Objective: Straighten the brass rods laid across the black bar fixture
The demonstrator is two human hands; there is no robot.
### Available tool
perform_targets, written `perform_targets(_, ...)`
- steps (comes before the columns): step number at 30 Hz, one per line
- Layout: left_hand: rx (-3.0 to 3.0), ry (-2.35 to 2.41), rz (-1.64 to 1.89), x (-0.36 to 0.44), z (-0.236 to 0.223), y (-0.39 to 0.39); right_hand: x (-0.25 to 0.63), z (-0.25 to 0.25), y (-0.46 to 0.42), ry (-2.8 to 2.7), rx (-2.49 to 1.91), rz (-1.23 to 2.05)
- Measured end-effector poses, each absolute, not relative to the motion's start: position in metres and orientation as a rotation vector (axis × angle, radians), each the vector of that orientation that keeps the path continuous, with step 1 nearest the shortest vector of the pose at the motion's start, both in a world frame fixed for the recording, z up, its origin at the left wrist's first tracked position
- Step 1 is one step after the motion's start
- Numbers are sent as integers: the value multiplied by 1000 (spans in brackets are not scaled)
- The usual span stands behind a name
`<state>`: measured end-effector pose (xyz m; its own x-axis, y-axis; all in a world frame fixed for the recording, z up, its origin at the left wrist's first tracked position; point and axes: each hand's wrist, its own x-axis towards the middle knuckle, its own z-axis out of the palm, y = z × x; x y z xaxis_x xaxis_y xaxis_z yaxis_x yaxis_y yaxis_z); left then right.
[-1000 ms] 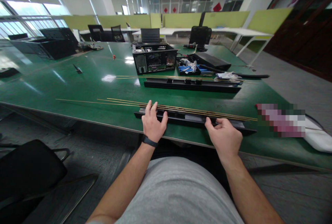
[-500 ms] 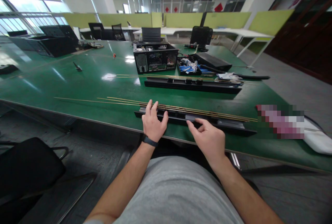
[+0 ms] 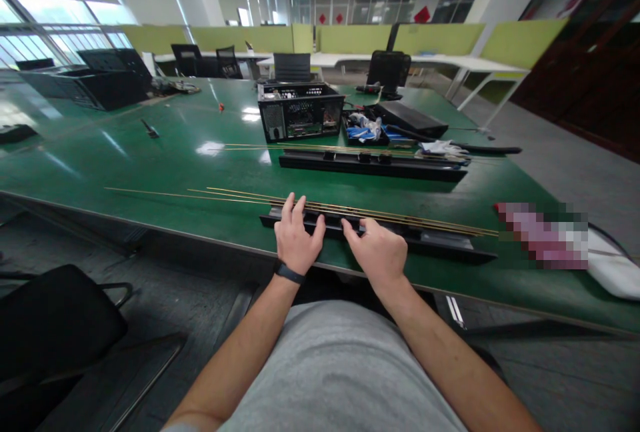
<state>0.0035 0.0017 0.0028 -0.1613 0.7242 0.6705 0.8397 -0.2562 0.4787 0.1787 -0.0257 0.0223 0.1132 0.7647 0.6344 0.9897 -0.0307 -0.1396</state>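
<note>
Black channel is lying at the green table's near edge, my left hand on it, fingers kinda spread; right hand's curled on it, can't tell if it's pinching.

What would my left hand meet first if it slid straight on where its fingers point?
Likely the farther black rail, near its left end, past the thin rods at your left hand; height unclear.

fingers hide parts of the black rail; pixelation blurs a pink item.
</note>
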Motion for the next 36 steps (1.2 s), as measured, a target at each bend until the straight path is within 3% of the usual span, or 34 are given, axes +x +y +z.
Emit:
perform_targets(16, -1929, -1805, -1400, 4, 2, 2, 226, 16, -39, -1455, -1964, -432)
perform_targets(20, -1936, -1817, -1400, 4, 3, 2, 229, 18, -46, -1409, -1826, -431)
perform_targets(26, -1941, -1803, -1407, 4, 3, 2, 193, 31, -53, -1648, -1583, -314)
perform_targets(36, -1964, -1795, -1442, 2, 4, 2, 142, 45, -26, -1869, -1920, -290)
